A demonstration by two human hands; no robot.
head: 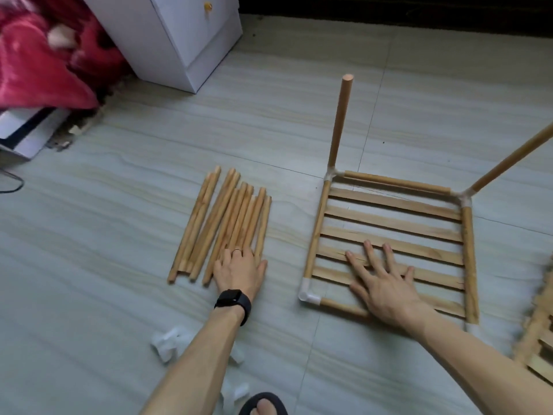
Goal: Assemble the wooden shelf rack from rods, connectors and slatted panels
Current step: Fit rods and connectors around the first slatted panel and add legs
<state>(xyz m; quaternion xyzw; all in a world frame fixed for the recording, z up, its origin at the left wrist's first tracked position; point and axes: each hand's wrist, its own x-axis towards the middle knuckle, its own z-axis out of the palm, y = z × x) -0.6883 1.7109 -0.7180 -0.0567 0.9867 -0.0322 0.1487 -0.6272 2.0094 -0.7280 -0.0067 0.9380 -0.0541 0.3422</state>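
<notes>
On the right, one slatted panel is framed, two far uprights fitted, and held down by the right hand, fingers spread. Leftward, loose rods are touched by the left hand, grip unclear. Near uprights remain.

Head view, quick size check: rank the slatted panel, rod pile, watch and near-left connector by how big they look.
1. slatted panel, clearly largest
2. rod pile
3. watch and connector: both small and look about alike, so not ranked against each other
</notes>
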